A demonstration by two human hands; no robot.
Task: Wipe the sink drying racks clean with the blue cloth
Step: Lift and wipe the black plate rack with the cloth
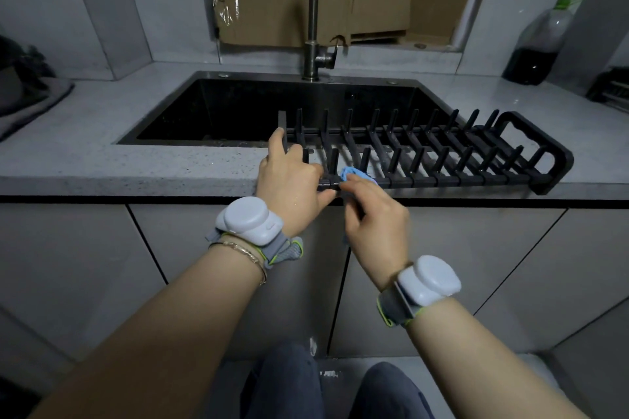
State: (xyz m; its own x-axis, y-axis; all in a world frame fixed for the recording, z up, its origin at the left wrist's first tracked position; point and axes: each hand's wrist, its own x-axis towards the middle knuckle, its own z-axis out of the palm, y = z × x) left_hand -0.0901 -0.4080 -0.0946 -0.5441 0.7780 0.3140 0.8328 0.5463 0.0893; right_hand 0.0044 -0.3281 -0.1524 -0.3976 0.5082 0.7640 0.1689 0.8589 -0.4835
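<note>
Both hands are working at frame centre: the left hand (pixel 289 177) is gripping the black drying rack (pixel 425 160) at its left end, while the right hand (pixel 374 211) is pinching the blue cloth (pixel 354 175) against the near rail. Wiping looks underway; next, probably sliding the cloth rightward.

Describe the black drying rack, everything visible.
The drying rack is matte black, plastic or coated metal by its look. Long rails carry two rows of standing pegs, and a loop handle closes its right end. It lies along the front of the countertop, its back rail over the front right corner of the sink. The left grip holds its left end; the right grip presses the blue cloth on the front rail.
</note>
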